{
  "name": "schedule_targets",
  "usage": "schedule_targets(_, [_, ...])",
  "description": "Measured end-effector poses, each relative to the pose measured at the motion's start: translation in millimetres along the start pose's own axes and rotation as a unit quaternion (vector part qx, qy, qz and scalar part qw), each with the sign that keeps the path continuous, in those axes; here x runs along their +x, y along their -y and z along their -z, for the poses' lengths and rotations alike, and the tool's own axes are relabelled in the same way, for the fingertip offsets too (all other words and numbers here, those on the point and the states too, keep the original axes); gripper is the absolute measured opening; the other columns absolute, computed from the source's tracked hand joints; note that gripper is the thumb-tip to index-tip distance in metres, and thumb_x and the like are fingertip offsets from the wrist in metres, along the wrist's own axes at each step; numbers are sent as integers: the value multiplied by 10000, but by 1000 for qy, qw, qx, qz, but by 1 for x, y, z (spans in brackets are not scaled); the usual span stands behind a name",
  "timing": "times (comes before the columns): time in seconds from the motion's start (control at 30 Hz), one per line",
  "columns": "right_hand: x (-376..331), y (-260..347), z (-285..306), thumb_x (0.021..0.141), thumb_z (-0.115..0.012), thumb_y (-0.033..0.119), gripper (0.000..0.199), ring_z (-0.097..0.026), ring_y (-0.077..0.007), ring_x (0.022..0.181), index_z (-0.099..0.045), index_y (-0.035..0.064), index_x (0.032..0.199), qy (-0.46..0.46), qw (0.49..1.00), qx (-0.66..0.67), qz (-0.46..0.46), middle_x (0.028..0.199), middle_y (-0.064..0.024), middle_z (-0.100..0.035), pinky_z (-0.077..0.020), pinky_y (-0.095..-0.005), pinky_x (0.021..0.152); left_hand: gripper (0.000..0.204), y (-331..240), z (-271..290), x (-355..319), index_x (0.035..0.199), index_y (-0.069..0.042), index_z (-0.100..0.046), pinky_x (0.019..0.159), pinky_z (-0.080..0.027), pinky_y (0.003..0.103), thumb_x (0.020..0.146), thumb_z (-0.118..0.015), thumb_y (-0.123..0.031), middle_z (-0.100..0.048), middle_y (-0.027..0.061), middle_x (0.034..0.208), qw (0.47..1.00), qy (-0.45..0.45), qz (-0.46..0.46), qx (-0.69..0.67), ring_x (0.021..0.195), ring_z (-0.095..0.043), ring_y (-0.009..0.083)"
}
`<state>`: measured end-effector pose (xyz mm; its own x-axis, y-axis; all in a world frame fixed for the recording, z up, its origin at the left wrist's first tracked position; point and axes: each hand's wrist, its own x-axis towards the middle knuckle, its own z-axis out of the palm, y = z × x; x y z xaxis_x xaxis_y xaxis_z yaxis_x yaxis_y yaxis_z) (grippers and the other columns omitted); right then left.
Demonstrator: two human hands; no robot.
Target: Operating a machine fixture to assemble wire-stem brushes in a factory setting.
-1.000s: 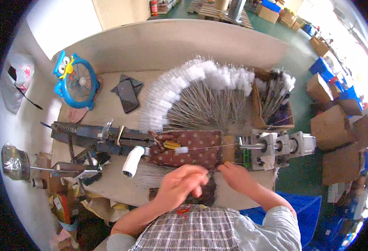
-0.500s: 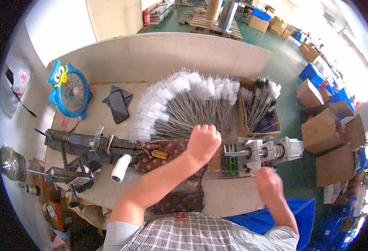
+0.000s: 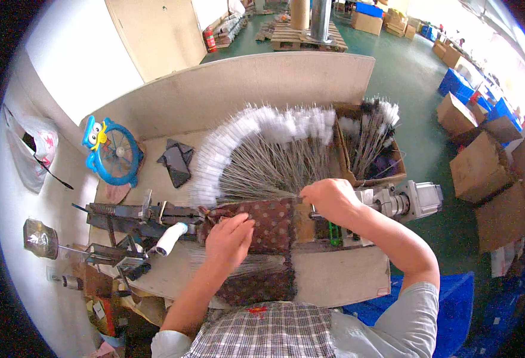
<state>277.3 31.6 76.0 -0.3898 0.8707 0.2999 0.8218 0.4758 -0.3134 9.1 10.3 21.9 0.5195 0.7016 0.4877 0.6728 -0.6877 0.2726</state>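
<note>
A fan of thin wire brushes (image 3: 262, 155) with white bristle tips lies on the bench, the stems meeting near the middle. My right hand (image 3: 328, 200) is closed at that meeting point, beside the chuck of a grey motor unit (image 3: 405, 203), and seems to pinch a stem. My left hand (image 3: 229, 238) rests with bent fingers on a brown patterned cloth (image 3: 274, 227) that covers the long metal jig (image 3: 131, 215). What lies under its fingers is hidden.
A cardboard box (image 3: 370, 173) with more brushes stands at the right of the fan. A blue owl-shaped fan (image 3: 110, 152) and a dark rag (image 3: 176, 161) sit at the left. A white roll (image 3: 170, 238) lies by the jig. Stacked cartons (image 3: 483, 167) stand on the green floor.
My left hand has come back from the brush fan down to the cloth. My right hand has moved up from the bench's front edge to the stems by the motor chuck.
</note>
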Motion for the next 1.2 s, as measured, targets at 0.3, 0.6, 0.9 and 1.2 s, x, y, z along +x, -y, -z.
schedule_targets(0.3, [21, 9, -3, 723, -657, 273, 173, -633, -259, 696, -701, 152, 837, 141, 984, 72, -87, 756, -67, -664, -498, -334, 654, 130, 3, 43, -85, 880, -45, -649, 693, -505, 346, 750, -652, -35, -655, 102, 876, 973, -96, 208, -31, 800, -627, 269])
schedule_targets(0.6, [32, 22, 6, 669, -676, 354, 249, -643, -214, 715, -716, 162, 822, 250, 953, 143, -92, 768, -44, -675, -494, -316, 672, 115, 1, 34, -90, 881, -51, -661, 707, -505, 335, 776, -639, -92, -660, 95, 872, 958, -113, 249, -86, 805, -634, 257])
schedule_targets(0.9, [80, 95, -80, 685, -654, 291, 186, -580, -270, 819, -682, 124, 760, 91, 966, 218, 109, 777, -49, -642, -477, -379, 718, 133, 1, 29, -85, 913, -36, -657, 716, -500, 312, 812, -620, -113, -663, 109, 869, 944, -72, 292, -138, 778, -641, 231])
schedule_targets(1.2, [98, 132, -124, 684, -656, 213, 107, -569, -237, 792, -639, 108, 687, 23, 991, 116, 55, 718, -23, -628, -472, -364, 683, 267, 39, 60, -91, 932, -37, -648, 628, -485, 268, 869, -574, -286, -655, 82, 838, 631, -192, 531, -532, 714, -619, 146])
